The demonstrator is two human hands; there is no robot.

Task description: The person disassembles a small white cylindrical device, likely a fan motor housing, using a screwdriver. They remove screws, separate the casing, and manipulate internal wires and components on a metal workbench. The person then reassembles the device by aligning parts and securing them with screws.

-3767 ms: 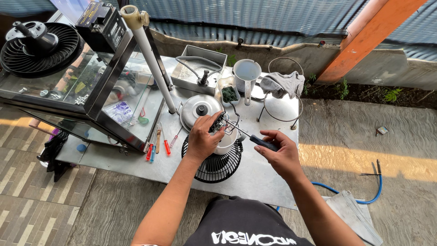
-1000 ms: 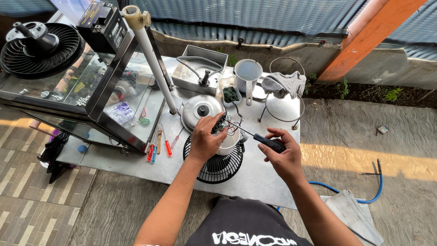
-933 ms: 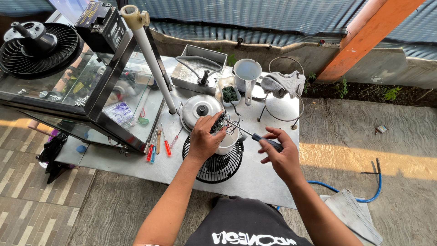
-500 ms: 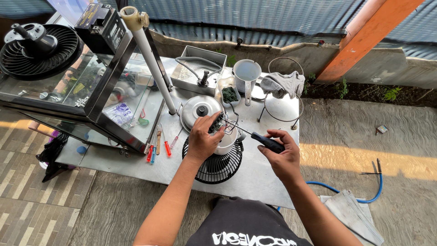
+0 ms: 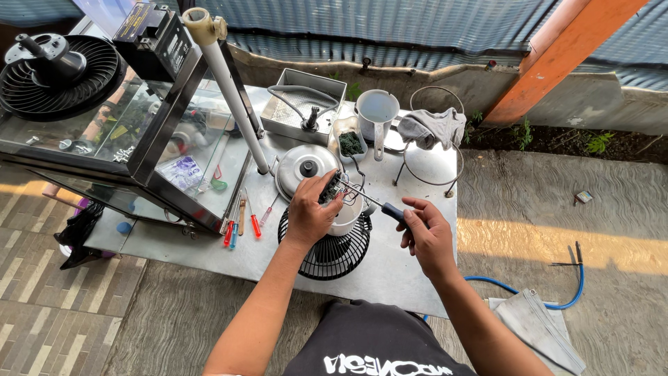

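My left hand (image 5: 311,211) grips a small fan motor (image 5: 341,202), a white housing with a circuit board and wires on top, which sits on a round black fan grille (image 5: 327,248). My right hand (image 5: 426,233) holds a screwdriver (image 5: 379,202) with a black and blue handle. Its shaft slants up and left, and the tip rests at the motor's top, beside my left fingers. Both forearms reach in from the bottom of the view over a grey metal table (image 5: 390,268).
Several small screwdrivers (image 5: 241,221) lie left of the grille. Behind it are a round metal cover (image 5: 306,167), a grey tray (image 5: 300,104), a white jug (image 5: 376,111) and a wire stand with a rag (image 5: 431,132). A glass cabinet (image 5: 139,132) with a white pole stands left. A blue hose (image 5: 563,292) lies on the ground.
My right hand has shifted the screwdriver slightly while its tip stays at the motor. My left hand has kept its hold on the motor. The view has moved only a little.
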